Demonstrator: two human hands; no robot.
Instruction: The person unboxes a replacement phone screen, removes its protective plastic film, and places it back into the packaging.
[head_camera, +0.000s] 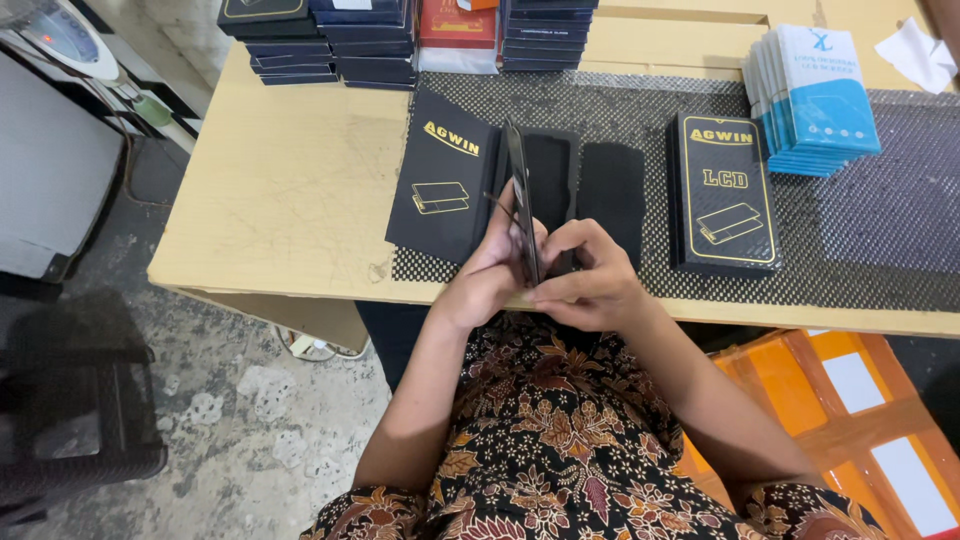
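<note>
Bare desk (290, 190) lies open at nine o'clock of the hands. At twelve, a black lid (445, 180), foam pads (612, 190) and a black box (722, 195) crowd the mat; stacked boxes (330, 40) block farther back.

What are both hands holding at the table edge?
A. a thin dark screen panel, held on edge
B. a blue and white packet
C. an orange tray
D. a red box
A: the left hand and right hand grip a thin dark panel standing on edge; the blue packets lie apart, untouched.
</note>
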